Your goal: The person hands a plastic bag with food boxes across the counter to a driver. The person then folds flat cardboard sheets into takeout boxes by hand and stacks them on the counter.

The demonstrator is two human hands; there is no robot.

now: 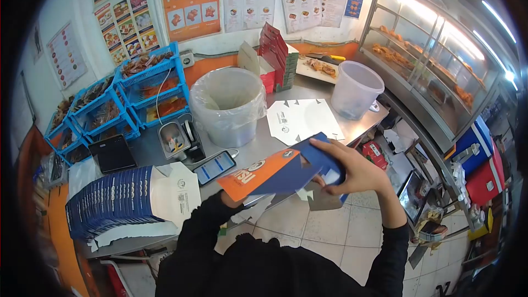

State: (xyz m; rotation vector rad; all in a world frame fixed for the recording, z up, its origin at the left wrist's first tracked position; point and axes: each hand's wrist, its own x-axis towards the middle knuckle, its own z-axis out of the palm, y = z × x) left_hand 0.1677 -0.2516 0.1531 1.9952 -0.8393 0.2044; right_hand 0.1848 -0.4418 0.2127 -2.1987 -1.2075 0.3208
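Observation:
An orange and dark blue cardboard box (264, 173), partly folded, is held between my two hands above the table's front edge. My right hand (352, 168) grips its blue right end, thumb below and fingers over the top. Of my left hand (234, 199) only a part near the wrist shows at the box's lower left; the box hides most of its fingers. A flat white box blank (302, 121) lies on the metal table behind the box. To the left, a fanned stack of blue blanks (115, 201) rests beside a phone (215, 167) with a lit screen.
A lined bucket (228, 104) stands behind the phone, with blue baskets (157, 91) to its left. Red folded boxes (272, 55), a white tub (356, 91) and a board (308, 70) with food and a knife are at the back. A glass food cabinet (423, 49) stands right.

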